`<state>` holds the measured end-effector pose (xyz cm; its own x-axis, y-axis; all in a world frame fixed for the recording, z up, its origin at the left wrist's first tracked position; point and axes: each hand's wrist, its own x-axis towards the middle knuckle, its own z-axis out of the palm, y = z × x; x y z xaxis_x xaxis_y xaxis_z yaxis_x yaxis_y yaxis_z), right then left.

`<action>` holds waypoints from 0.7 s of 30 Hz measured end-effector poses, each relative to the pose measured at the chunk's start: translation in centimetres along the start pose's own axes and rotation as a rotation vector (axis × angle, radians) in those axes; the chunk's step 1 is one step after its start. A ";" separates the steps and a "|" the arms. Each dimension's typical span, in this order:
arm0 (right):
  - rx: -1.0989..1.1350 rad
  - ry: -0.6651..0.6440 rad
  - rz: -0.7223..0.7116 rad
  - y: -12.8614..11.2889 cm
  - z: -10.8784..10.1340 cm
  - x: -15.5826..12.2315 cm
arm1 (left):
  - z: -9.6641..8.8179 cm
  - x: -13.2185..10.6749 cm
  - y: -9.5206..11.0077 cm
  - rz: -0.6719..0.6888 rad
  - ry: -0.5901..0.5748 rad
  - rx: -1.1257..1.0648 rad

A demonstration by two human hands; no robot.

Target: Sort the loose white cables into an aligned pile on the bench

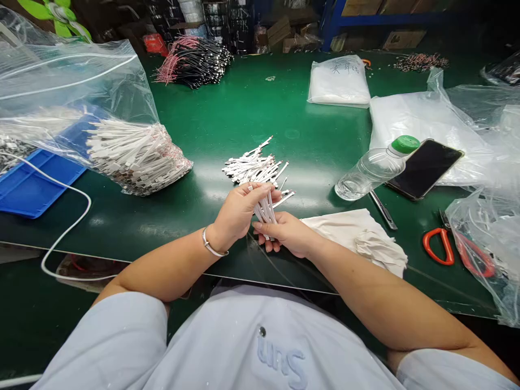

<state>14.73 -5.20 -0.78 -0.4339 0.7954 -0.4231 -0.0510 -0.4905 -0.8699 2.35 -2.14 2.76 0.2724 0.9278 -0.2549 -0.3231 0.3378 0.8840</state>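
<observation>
A bag of white strips (134, 157) lies at ten o'clock; the left grip (260, 194) pinches the top of a white bundle (266, 208), loose strips (252, 168) lie at twelve on the worktop (244, 103), and the right grip (271, 234) holds the bundle's bottom.

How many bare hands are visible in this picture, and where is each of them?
2. The left hand grips the upper part of a bundle of white strips; the right hand holds the lower part. No other hand shows.
</observation>
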 end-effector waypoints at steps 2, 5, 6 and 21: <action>0.032 -0.053 0.002 0.1 0.1 0.0 | 0.1 -0.1 0.3 -0.083 -0.008 -0.087; 0.116 -0.173 0.019 -0.1 0.1 -0.2 | -0.2 -0.2 1.4 -0.203 -0.132 -0.237; 0.145 -0.196 0.024 -0.3 0.0 -0.3 | -0.4 -0.1 1.8 -0.210 -0.177 -0.260; 0.424 0.016 0.036 -0.6 -0.4 -0.2 | -2.7 1.5 0.4 -0.097 -0.329 0.035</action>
<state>15.23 -4.93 -0.29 -0.4287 0.7786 -0.4583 -0.4025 -0.6187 -0.6747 0.15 -0.15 1.66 0.5797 0.7889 -0.2040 -0.2518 0.4115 0.8760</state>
